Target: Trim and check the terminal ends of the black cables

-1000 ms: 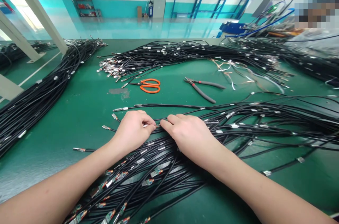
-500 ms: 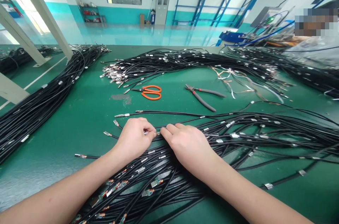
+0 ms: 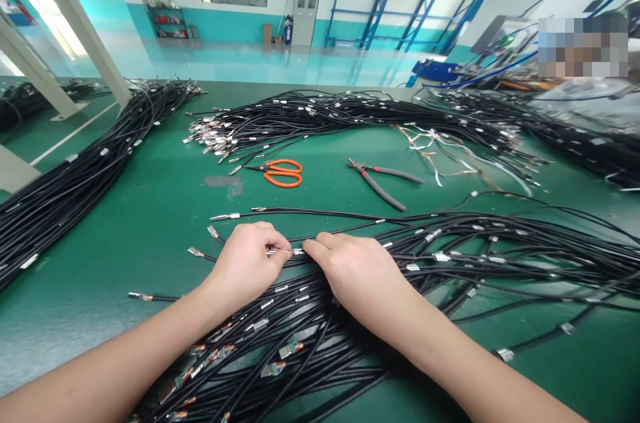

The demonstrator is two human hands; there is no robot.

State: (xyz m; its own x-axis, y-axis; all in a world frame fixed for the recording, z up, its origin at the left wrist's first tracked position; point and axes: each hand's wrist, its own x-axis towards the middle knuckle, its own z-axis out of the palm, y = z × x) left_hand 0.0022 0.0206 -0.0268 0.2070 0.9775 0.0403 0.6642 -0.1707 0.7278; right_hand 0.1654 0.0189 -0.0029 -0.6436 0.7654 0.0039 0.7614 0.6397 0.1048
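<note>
Side by side over a spread of black cables (image 3: pixel 450 229), my two hands work at one cable. My left hand (image 3: pixel 253 253) is closed in a pinch on its silver connector end, mostly covered by the fingers. My right hand (image 3: pixel 350 263) is closed around the same cable just to the right. Between the fingertips shows a small silver sleeve (image 3: pixel 298 251). Around and below my hands lie more cable ends with metal plugs (image 3: pixel 291 349) and bits of coloured wire. Two loose cable ends (image 3: pixel 225 217) point left beyond my left hand.
Orange-handled scissors (image 3: pixel 283 173) and grey-handled cutting pliers (image 3: pixel 383 181) lie on the green table (image 3: pixel 130 223). Cable bundles stretch across the back (image 3: pixel 320 109) and along the left (image 3: pixel 85 163). Stripped wires (image 3: pixel 450 156) lie behind the pliers. A person (image 3: pixel 580 86) is at the far right.
Both hands stay nearly in place on the cable. The silver sleeve between the fingertips shows a little more. The view has shifted slightly, and the person at right appears farther left.
</note>
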